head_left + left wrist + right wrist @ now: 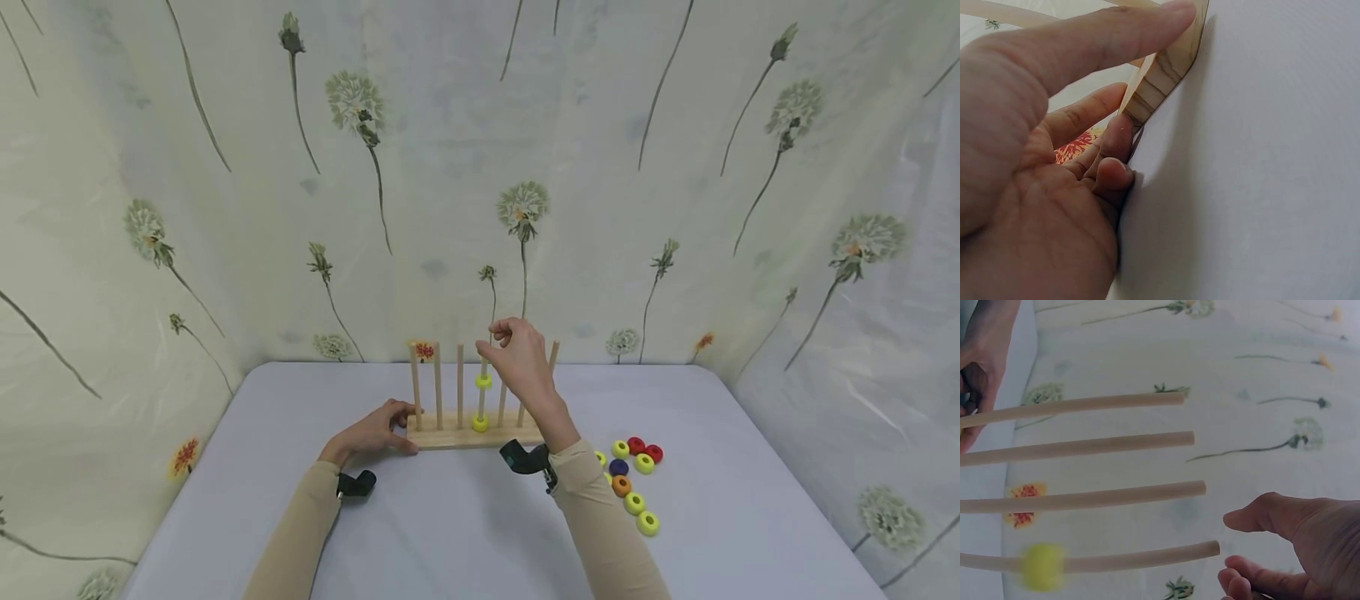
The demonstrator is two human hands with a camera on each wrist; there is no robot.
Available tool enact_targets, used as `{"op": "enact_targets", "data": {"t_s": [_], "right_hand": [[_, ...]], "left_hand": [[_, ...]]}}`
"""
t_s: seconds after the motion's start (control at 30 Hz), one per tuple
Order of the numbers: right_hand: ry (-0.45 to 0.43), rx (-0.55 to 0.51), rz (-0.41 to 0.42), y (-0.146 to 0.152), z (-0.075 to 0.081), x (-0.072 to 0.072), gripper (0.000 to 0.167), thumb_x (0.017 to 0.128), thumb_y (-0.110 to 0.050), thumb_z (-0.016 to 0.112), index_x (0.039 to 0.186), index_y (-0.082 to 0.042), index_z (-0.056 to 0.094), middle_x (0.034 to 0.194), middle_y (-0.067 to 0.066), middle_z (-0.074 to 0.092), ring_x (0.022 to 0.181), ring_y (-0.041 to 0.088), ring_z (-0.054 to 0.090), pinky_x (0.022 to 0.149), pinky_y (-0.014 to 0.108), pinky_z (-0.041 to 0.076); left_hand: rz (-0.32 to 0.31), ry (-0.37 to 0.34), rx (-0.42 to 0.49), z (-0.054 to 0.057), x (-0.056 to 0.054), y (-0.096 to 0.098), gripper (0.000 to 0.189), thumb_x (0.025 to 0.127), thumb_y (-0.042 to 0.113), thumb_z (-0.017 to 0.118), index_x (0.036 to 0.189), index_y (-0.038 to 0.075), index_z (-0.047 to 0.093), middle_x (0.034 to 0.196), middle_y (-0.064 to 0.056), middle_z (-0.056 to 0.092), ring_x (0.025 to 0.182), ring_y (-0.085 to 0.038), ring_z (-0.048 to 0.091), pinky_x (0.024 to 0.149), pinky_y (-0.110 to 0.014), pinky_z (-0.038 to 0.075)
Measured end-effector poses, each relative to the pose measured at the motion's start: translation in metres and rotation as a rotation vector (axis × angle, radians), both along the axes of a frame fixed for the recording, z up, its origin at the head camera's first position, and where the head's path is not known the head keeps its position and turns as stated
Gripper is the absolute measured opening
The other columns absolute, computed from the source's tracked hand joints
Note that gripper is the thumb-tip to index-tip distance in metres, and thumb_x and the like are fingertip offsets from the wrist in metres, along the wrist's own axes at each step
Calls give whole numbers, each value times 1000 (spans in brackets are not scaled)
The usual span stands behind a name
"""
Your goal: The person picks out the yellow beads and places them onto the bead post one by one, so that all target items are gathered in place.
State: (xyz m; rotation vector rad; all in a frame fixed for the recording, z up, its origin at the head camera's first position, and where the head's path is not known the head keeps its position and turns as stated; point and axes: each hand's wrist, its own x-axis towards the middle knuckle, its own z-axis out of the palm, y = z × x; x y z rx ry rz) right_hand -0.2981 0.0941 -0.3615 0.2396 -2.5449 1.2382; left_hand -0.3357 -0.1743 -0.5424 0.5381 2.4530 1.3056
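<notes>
A wooden peg rack (450, 437) with several upright pegs stands on the table. My left hand (377, 427) grips the left end of its base, thumb at the front and fingers behind; the left wrist view shows the thumb (1141, 31) laid over the wood. One yellow ring (480, 423) sits at the foot of a middle peg. Higher on that same peg is another yellow ring (483, 381), blurred in the right wrist view. Just above the peg's top hovers my right hand (521, 358), thumb and fingers apart with nothing between them.
To the right of the rack lie loose rings: several yellow ones (648, 523), red ones (654, 453), an orange one (621, 486) and a dark blue one (618, 467). A flower-patterned curtain (450, 167) hangs behind the white table (420, 533).
</notes>
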Motion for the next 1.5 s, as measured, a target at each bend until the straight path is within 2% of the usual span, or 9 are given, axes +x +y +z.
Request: {"op": "enact_targets", "data": {"t_s": [0.4,0.57,0.7,0.87,1.03,1.2,1.4,1.5], "right_hand": [[-3,-19,11,1,-1,-1,27,87,-23,70,107,-5,65,108,17,62,91,26,55,81,39,47],[17,-94,46,5,-3,-1,28,87,-22,70,108,-5,63,104,15,62,88,23,55,78,37,47],[14,-182,116,12,-5,-1,29,88,-23,70,110,-7,61,102,11,61,86,20,53,77,33,46],[-35,-235,268,29,-9,4,30,88,-25,71,110,-8,60,103,8,58,88,21,52,79,33,46],[-51,-212,363,55,-22,16,27,89,-25,70,109,-11,58,105,10,57,89,19,53,81,32,45],[-61,-193,436,89,-44,29,26,90,-17,69,110,-7,56,107,12,56,89,15,53,79,23,46],[-123,-158,556,127,-69,45,23,90,-6,66,110,-5,55,105,14,53,90,13,52,80,22,46],[-171,-122,578,146,-79,54,24,89,-9,68,110,-7,55,104,12,53,91,13,52,81,21,47]], "left_hand": [[0,3,-7,0,1,0,71,71,28,86,132,9,53,115,-7,46,103,-20,42,88,-35,34],[-1,6,-9,2,1,-1,71,71,28,86,132,9,54,115,-8,46,103,-21,42,88,-35,34],[3,10,-14,2,0,0,71,71,28,86,131,9,54,113,-7,47,102,-20,42,87,-35,34],[4,4,-7,1,-1,0,72,71,27,86,131,8,53,113,-7,47,102,-20,42,87,-35,34],[-10,7,-9,0,-1,0,71,71,26,86,131,7,54,114,-9,47,103,-21,43,88,-35,34],[-13,7,-14,-3,0,1,72,72,28,86,132,8,53,115,-9,47,104,-21,43,88,-35,34],[-11,33,-29,-3,0,-1,74,72,29,86,133,6,51,113,-8,47,102,-20,43,88,-35,35],[-24,38,-30,-1,0,-1,75,72,30,85,134,4,51,112,-9,47,101,-21,43,88,-35,35]]}}
